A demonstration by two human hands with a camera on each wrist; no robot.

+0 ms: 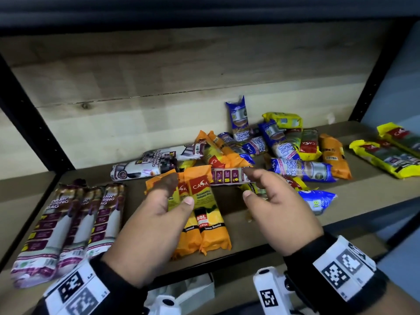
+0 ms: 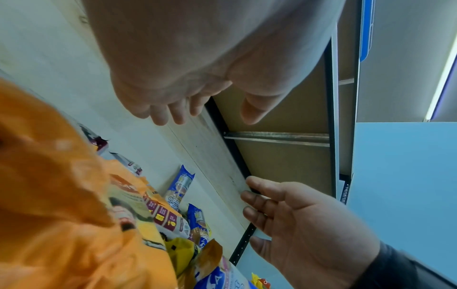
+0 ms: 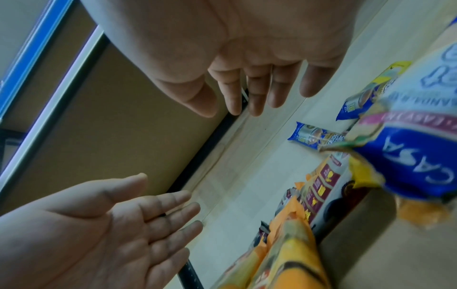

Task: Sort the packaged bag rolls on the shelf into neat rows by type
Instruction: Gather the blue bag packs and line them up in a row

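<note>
Two orange Casa packs (image 1: 205, 212) lie side by side at the shelf's front middle, a third partly under my left hand (image 1: 178, 190). That hand hovers over them with straight fingers, palm turned right, holding nothing. My right hand (image 1: 248, 183) hovers to their right, fingers relaxed and empty, palm facing the left one. Three maroon drawstring packs (image 1: 68, 223) lie in a row at the front left. In the left wrist view my left hand (image 2: 197, 115) is empty above an orange pack (image 2: 61, 195). The right wrist view shows my right hand (image 3: 247, 109) empty too.
A mixed pile of blue singlet-handle rolls (image 1: 302, 169), orange, yellow and white drawstring rolls (image 1: 141, 167) fills the back middle and right. Long yellow packs (image 1: 386, 158) lie at the far right. Black shelf uprights (image 1: 27, 114) frame the sides; the wooden back wall (image 1: 181, 87) is close behind.
</note>
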